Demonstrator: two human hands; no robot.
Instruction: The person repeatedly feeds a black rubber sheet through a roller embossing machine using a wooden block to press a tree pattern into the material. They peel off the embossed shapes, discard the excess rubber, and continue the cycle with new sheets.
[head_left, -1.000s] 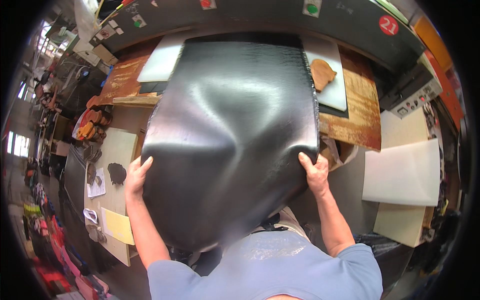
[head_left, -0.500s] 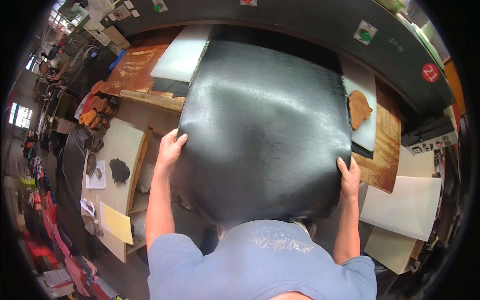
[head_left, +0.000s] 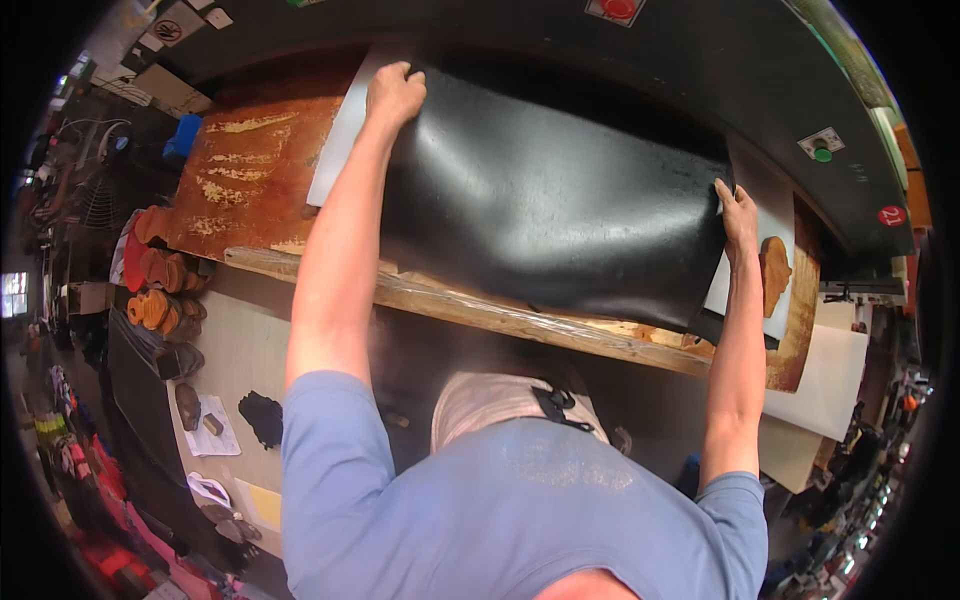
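A large, glossy black sheet [head_left: 550,190], perhaps leather or rubber, is stretched between my two hands. My left hand [head_left: 397,92] is closed on its far left corner. At the far right corner, my right hand [head_left: 737,215] pinches the edge, thumb uppermost. The sheet's near edge hangs at the wooden front edge [head_left: 480,300] of the work surface. Beneath the sheet, a white board [head_left: 343,140] shows at the left and again at the right. A brown flat cut-out shape [head_left: 775,270] lies on that board beside my right forearm.
A dark machine front [head_left: 680,75] with a green button [head_left: 822,151] runs along the back. The brown surface [head_left: 240,170] is scuffed. To the left, a side bench [head_left: 270,345] bears orange-brown shapes [head_left: 152,310], a black flat piece [head_left: 262,418] and papers.
Both hands have moved away from my body, carrying the black sheet farther over the work surface. The wooden front edge, covered before, now shows below it. My view has shifted and tilted.
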